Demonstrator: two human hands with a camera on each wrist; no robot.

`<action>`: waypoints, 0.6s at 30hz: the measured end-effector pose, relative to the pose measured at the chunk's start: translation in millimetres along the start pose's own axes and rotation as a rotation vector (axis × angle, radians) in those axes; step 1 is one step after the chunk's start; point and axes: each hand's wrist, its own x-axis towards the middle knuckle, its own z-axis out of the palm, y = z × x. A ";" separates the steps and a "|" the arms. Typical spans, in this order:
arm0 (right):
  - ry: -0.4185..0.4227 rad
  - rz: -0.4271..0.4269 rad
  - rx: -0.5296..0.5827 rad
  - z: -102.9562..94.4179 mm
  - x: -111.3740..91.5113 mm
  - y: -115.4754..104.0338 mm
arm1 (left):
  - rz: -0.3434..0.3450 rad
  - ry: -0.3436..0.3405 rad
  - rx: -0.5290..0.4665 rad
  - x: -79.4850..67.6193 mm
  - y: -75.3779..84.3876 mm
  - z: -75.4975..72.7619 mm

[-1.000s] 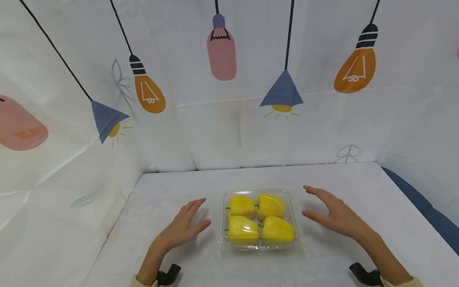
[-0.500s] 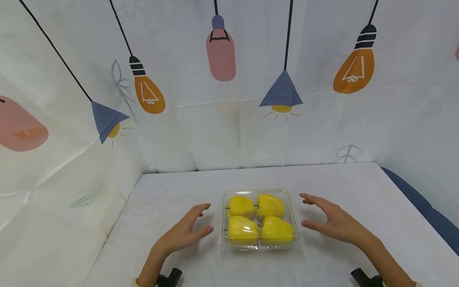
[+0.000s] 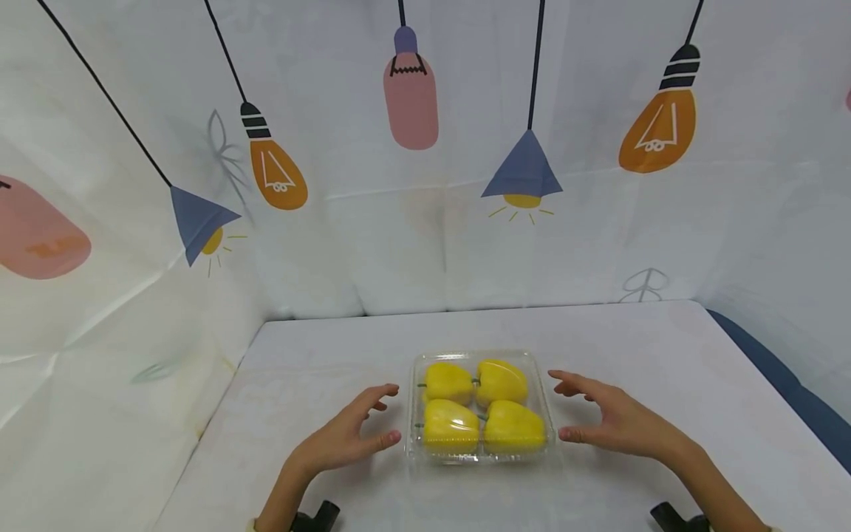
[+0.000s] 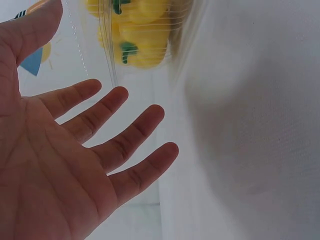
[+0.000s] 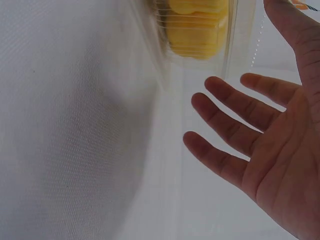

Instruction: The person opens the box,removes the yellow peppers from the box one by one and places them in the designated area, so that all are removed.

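Note:
A clear plastic clamshell box (image 3: 479,459) sits on the white table with several yellow bell peppers (image 3: 515,427) inside, in two rows. Its lid is down over them. Left of the box is my left hand (image 3: 342,436), fingers spread and thumb toward the box, a small gap between. On the other side my right hand (image 3: 614,421) faces it the same way, its thumb tip close to the box's right edge. Both palms are bare in the wrist views, where the left wrist view also shows green pepper stems (image 4: 128,50) through the plastic wall.
The white table (image 3: 332,347) runs back to a white cloth backdrop (image 3: 372,244) printed with lamps and bulbs. More cloth hangs along the left side. Something dark blue (image 3: 778,369) shows beyond the table's right edge. Each wrist wears a black camera mount (image 3: 315,517).
Both hands have moved inward and slightly nearer the person, closing in on the box from either side. The box and peppers have stayed in place.

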 end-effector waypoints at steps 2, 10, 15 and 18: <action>-0.035 0.002 0.015 0.5 -0.8 -0.7 | 0.004 -0.018 -0.014 -0.1 0.7 0.8; -0.108 0.020 0.038 3.5 -2.4 -1.6 | 0.022 -0.062 -0.061 -0.5 2.2 3.5; -0.123 0.010 0.049 5.0 -2.6 -1.8 | 0.029 -0.094 -0.088 -0.8 3.1 4.0; -0.130 0.003 0.039 5.9 -2.4 -1.8 | 0.032 -0.109 -0.090 -0.8 3.4 4.3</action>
